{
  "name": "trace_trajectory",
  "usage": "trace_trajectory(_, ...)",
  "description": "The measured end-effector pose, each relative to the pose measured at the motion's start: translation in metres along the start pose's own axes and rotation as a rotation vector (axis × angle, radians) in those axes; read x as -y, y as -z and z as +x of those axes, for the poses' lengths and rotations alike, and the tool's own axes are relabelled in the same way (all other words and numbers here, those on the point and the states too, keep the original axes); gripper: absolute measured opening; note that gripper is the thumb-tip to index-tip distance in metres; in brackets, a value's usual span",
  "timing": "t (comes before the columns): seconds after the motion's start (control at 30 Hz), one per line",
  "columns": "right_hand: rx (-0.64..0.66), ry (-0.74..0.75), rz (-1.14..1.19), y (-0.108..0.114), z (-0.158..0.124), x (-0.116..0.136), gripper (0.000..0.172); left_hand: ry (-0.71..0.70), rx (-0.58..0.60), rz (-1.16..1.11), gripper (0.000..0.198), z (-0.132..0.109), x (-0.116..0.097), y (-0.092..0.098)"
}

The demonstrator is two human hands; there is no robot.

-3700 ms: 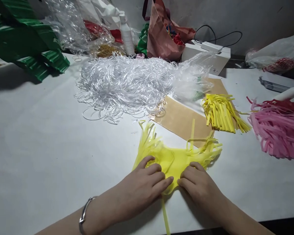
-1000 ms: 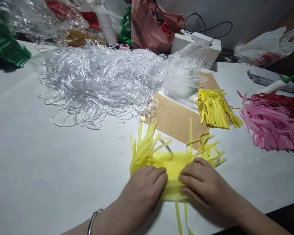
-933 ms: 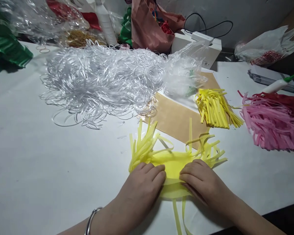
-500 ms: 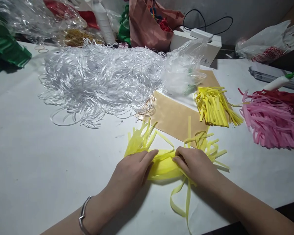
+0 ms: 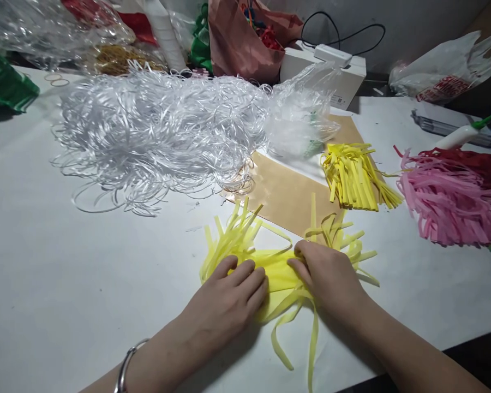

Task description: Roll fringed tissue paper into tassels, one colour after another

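Pinching with right hand (image 5: 328,270): thumb and forefinger nearly together on the yellow fringed sheet (image 5: 279,277), at its 3 o'clock.
Left hand (image 5: 235,290): fingers bent, slightly spread, lying over the sheet's 8 o'clock side; grip beneath hidden, cannot tell.
Yellow fringed sheet: on white counter (image 5: 77,305), 5 o'clock of view's centre.
Around it: brown paper (image 5: 286,191) at 12, white string (image 5: 159,131) at 11, pink fringe (image 5: 454,202) at 2.

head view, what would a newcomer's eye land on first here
Probably the big tangle of shiny white cord toward the back of the white table. Next, the bright yellow fringed sheet nearer the front, under the left hand and right hand. The pink fringe stands out at far right.
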State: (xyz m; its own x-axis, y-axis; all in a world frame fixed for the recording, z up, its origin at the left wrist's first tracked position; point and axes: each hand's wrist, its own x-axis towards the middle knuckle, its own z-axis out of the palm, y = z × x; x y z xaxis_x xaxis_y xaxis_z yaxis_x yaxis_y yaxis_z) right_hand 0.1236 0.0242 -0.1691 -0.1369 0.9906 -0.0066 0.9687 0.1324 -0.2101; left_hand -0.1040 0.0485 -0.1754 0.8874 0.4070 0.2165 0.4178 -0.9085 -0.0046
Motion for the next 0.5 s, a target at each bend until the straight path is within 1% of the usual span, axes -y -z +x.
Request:
trace_trajectory(0.07, -0.182, 0.048, -0.083, 0.006, -0.005, -0.003, 0.002, 0.049, 0.013, -0.020, 0.012, -0.001, -0.001, 0.000)
trace_trajectory(0.1, -0.274, 0.093, -0.091, 0.009, -0.008, -0.003, 0.006, 0.069, 0.015, -0.038, 0.011, -0.001, -0.001, 0.000)
trace_trajectory(0.13, -0.337, 0.167, -0.071, 0.012, -0.012, -0.002, 0.011, 0.083, 0.017, -0.057, 0.011, -0.001, -0.001, 0.000)
trace_trajectory(0.17, -0.353, 0.267, -0.027, 0.014, -0.015, 0.000, 0.014, 0.091, 0.015, -0.074, 0.012, -0.001, -0.001, 0.000)
trace_trajectory(0.2, -0.323, 0.380, 0.021, 0.014, -0.018, 0.003, 0.017, 0.096, 0.010, -0.087, 0.012, -0.001, -0.001, 0.000)
trace_trajectory(0.23, -0.265, 0.487, 0.057, 0.013, -0.021, 0.007, 0.020, 0.100, 0.004, -0.094, 0.013, -0.001, -0.002, -0.001)
trace_trajectory(0.27, -0.199, 0.569, 0.063, 0.011, -0.023, 0.010, 0.022, 0.102, 0.000, -0.099, 0.014, -0.001, -0.002, -0.001)
trace_trajectory(0.3, -0.141, 0.609, 0.040, 0.008, -0.024, 0.013, 0.023, 0.102, -0.004, -0.101, 0.014, -0.001, -0.001, -0.002)
trace_trajectory(0.33, -0.102, 0.610, -0.002, 0.004, -0.026, 0.015, 0.022, 0.102, -0.007, -0.101, 0.014, -0.001, -0.001, -0.003)
trace_trajectory(0.4, -0.068, 0.557, -0.090, -0.001, -0.027, 0.016, 0.018, 0.099, -0.007, -0.101, 0.014, -0.002, -0.001, -0.003)
trace_trajectory(0.5, -0.065, 0.513, -0.179, -0.003, -0.028, 0.011, 0.018, 0.095, -0.002, -0.105, 0.014, -0.003, -0.001, -0.001)
